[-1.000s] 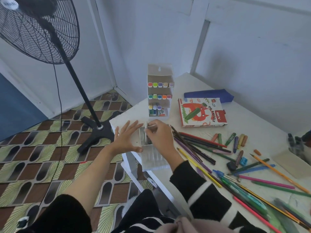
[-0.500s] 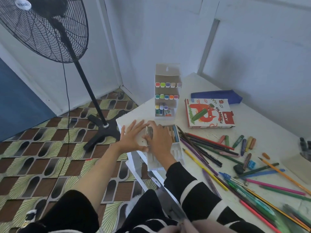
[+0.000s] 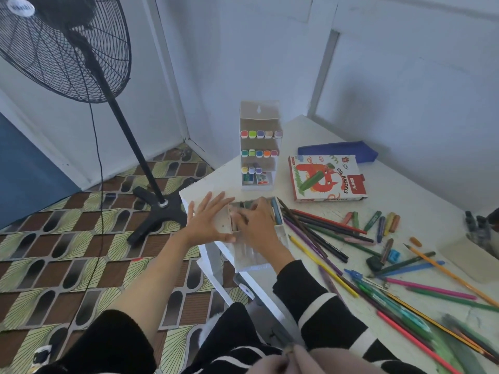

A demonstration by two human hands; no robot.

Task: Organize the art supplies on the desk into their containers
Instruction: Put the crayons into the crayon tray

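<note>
Pressing flat against the tray's (image 3: 251, 256) left wall, the left hand (image 3: 208, 222) kept its fingers spread wide. The right hand (image 3: 258, 228) had dropped into the tray at the table's (image 3: 421, 201) corner, fingers bent over markers (image 3: 275, 213); whether they gripped one was unclear.

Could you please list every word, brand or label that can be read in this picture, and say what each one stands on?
"OIL PASTELS": on the lid of the oil pastels box, along its right side.
"DIY": apparently, in white on the red patch of the same lid.
Print on that box's front edge: too blurred to read.
Lettering on the fan badge: too blurred to read.
Labels on the marker stand, lowest shelf: too small to read.
</note>
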